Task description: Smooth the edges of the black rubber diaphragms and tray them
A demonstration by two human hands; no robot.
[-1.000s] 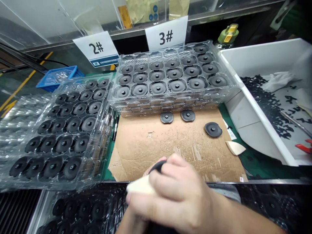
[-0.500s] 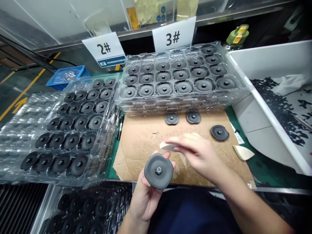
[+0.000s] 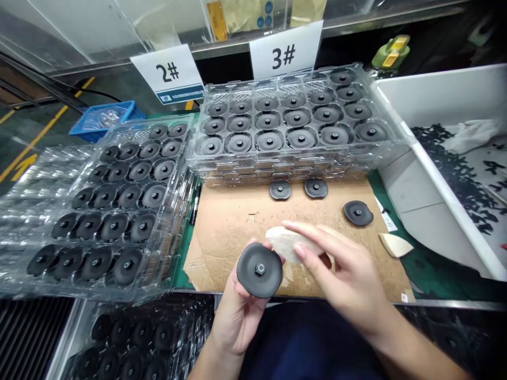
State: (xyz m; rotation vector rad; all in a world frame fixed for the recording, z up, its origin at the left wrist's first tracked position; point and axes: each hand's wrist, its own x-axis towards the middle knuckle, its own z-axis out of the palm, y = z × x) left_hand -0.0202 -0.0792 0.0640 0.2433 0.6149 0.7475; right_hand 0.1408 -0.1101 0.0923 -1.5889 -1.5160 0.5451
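Observation:
A round black disc [image 3: 259, 270] with a raised nut-like centre rests in my left hand [image 3: 241, 311], whose fingers grip it from beneath. Between the fingers and thumb of my right hand [image 3: 340, 264] is a pale, flat pad [image 3: 288, 244], held just right of the disc's upper edge. Below both hands lies a cardboard sheet [image 3: 225, 221]. On it sit three similar parts: one disc [image 3: 280, 189], another disc [image 3: 316, 188] beside it, and a notched disc [image 3: 358, 212] farther right. A second pale pad [image 3: 395, 245] lies at the sheet's right edge.
Stacked clear trays of black discs stand behind [image 3: 293, 150] and at left [image 3: 154, 221]. A white bin [image 3: 435, 184] with small black pieces is at right. A blue basket [image 3: 85, 126] and a green-lidded bottle [image 3: 390, 55] are farther back. More discs are below left.
My right hand has turned and shifted slightly right, so the pale pad shows its broad face. My left hand has raised the disc slightly and to the right.

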